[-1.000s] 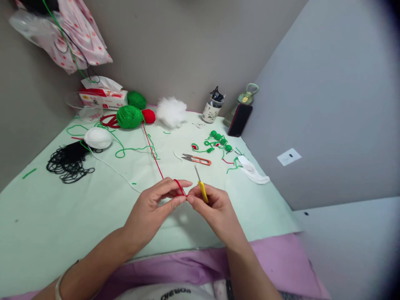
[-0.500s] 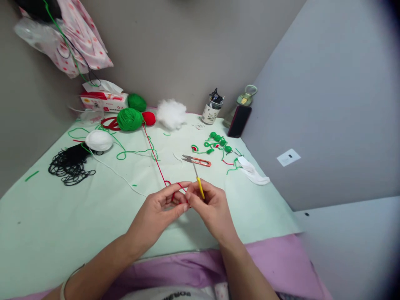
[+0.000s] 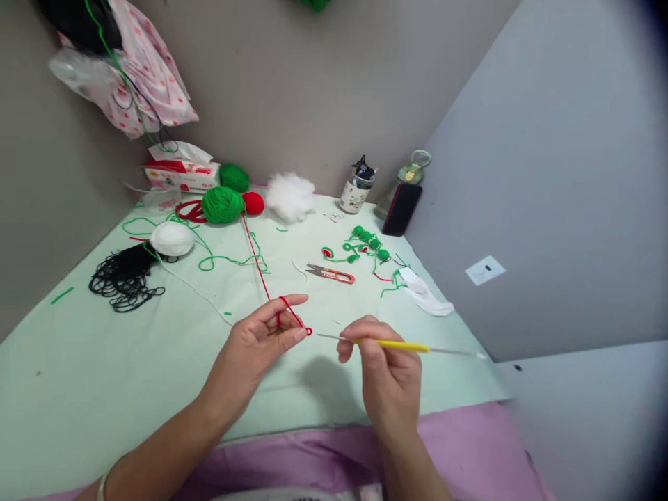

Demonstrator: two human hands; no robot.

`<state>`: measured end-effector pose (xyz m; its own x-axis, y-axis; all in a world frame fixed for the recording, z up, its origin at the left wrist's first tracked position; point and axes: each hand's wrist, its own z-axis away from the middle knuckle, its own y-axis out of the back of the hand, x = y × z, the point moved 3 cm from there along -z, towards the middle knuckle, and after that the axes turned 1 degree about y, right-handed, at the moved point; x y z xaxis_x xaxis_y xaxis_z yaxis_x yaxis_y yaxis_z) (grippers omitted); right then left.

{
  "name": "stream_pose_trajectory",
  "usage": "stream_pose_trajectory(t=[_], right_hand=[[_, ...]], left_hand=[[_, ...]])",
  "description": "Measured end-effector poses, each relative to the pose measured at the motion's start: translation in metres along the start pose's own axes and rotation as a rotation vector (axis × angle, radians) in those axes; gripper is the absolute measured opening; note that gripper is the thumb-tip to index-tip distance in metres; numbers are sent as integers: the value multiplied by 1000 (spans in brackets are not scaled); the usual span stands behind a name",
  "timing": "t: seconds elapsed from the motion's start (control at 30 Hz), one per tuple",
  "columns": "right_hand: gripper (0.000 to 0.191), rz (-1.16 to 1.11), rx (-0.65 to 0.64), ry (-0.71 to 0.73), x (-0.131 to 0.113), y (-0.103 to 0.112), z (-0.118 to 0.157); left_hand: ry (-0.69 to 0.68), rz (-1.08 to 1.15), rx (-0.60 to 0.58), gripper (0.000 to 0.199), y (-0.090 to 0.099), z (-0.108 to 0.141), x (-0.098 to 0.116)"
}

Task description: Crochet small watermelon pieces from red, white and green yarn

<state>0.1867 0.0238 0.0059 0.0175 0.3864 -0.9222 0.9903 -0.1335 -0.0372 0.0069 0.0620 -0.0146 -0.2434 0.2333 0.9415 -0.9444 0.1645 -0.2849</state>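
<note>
My left hand (image 3: 261,341) pinches a small loop of red yarn (image 3: 309,332) between thumb and finger. The strand winds over the raised index finger and runs back to the red yarn ball (image 3: 253,203). My right hand (image 3: 387,369) grips a crochet hook by its yellow handle (image 3: 401,345). The hook lies nearly level, its thin metal tip pointing left, a small gap from the red loop. Behind the hands, orange-handled thread snips (image 3: 334,274) rest on the pale green cloth (image 3: 156,376).
Green yarn balls (image 3: 223,204), a white ball (image 3: 172,239), black cord (image 3: 122,275) and a tissue box (image 3: 182,174) are at left. White stuffing (image 3: 290,197), a pen jar (image 3: 357,191), a phone (image 3: 401,209), green crocheted pieces (image 3: 365,240) and white fabric (image 3: 425,293) lie farther back and right.
My right hand has moved right, away from my left hand, and the hook has turned from steep to nearly level. The red loop now shows at my left fingertips.
</note>
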Motion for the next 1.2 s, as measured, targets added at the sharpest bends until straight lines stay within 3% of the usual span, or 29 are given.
stream_pose_trajectory(t=[0.07, 0.37, 0.5, 0.6, 0.73, 0.9, 1.1, 1.2], right_hand=[[15, 77, -36, 91, -5, -5, 3], [28, 447, -193, 408, -17, -14, 11], [34, 595, -189, 550, -9, -19, 14], [43, 584, -186, 637, 0, -19, 18], [49, 421, -237, 495, 3, -14, 13], [29, 238, -340, 250, -5, -6, -5], [21, 216, -393, 226, -13, 0, -14], [19, 164, -380, 138, -10, 1, -13]], left_hand=[[6, 9, -9, 41, -1, 1, -1], [12, 31, 8, 40, 0, 4, -1], [35, 86, -15, 41, -3, 4, -2], [110, 180, -76, 43, -7, 5, 0], [195, 238, -166, 42, -7, 4, 3], [201, 174, -257, 42, -1, 1, 2], [171, 77, -234, 34, 3, -2, 0], [200, 41, -241, 30, 4, -1, -2]])
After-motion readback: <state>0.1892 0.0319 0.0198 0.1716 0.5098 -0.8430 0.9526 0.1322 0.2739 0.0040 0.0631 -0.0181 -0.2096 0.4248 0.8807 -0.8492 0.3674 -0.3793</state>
